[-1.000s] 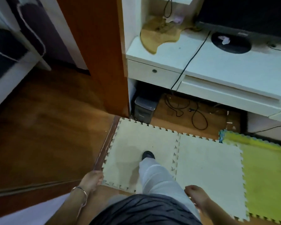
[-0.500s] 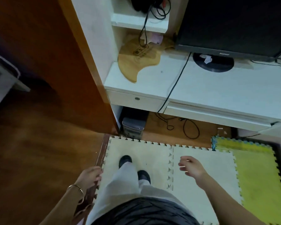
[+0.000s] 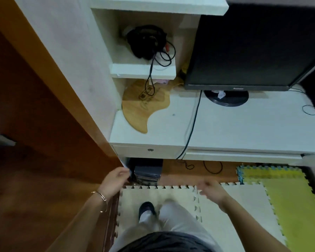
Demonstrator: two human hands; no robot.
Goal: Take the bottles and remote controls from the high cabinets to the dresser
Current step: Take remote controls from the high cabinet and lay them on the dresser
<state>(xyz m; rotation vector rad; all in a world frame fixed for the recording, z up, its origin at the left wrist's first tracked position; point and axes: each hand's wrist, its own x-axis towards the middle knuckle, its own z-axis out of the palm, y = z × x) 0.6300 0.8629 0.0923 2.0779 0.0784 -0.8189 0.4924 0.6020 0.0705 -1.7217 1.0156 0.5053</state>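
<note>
No bottle or remote control shows in the head view. My left hand (image 3: 115, 180) hangs by the lower corner of the tall orange-and-white cabinet side (image 3: 65, 73), fingers loosely curled, holding nothing. My right hand (image 3: 212, 190) is blurred over the foam floor mat (image 3: 158, 195), fingers apart and empty. In front of me stands a white desk unit (image 3: 235, 128) with a small open shelf nook (image 3: 144, 70) holding a bundle of black cables (image 3: 145, 42).
A black monitor (image 3: 247, 51) sits on the desk top, its round base (image 3: 225, 99) behind a hanging black cable (image 3: 191, 124). A wooden board (image 3: 142, 104) lies at the desk's left end. A dark box (image 3: 147, 172) stands under the desk. A yellow mat (image 3: 289, 200) lies at right.
I have stepped closer to the desk and the view has tilted up, showing the shelf nook. Both hands have risen forward; the left now reaches the cabinet's lower corner.
</note>
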